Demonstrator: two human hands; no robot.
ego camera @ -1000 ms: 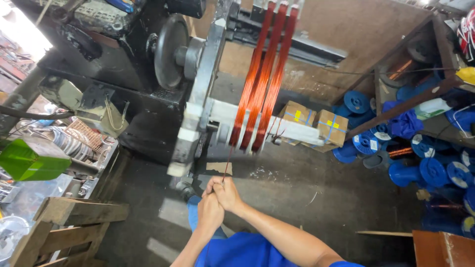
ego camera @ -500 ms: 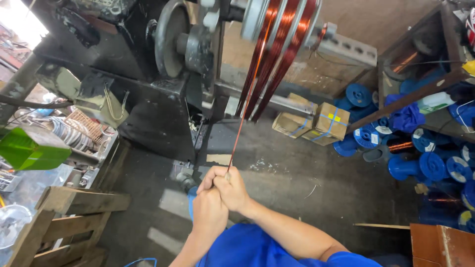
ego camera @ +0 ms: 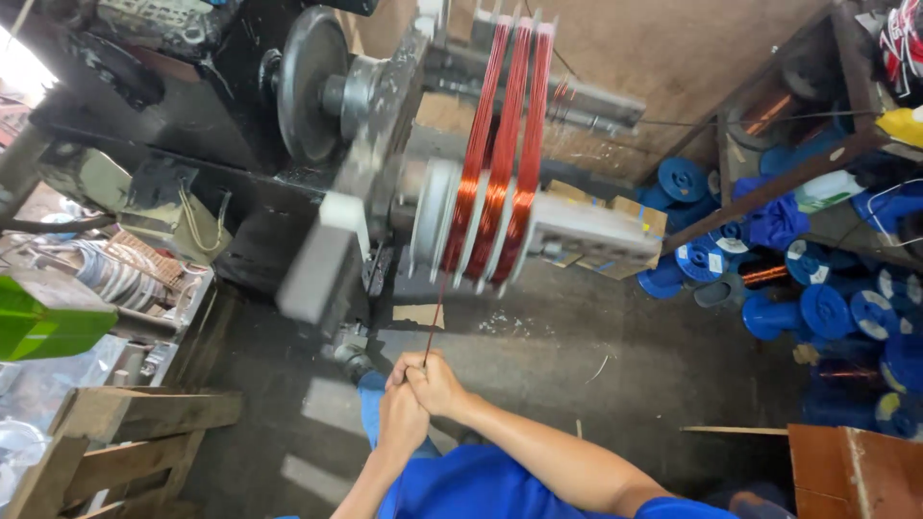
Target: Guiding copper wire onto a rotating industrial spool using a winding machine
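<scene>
Blue-sleeved arms meet low in view: the left hand [ego camera: 402, 415] and right hand [ego camera: 435, 383] clench together around a thin copper wire strand [ego camera: 436, 322], which rises taut to three orange-red copper wire coils [ego camera: 498, 159] on the blurred grey metal winding former [ego camera: 423, 216]. Beyond, blue plastic spools [ego camera: 827, 309] crowd the floor.

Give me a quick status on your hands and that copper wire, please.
Left hand and right hand clasped together on copper wire. Wire runs taut up to blurred winding former. Nothing in the way.
</scene>
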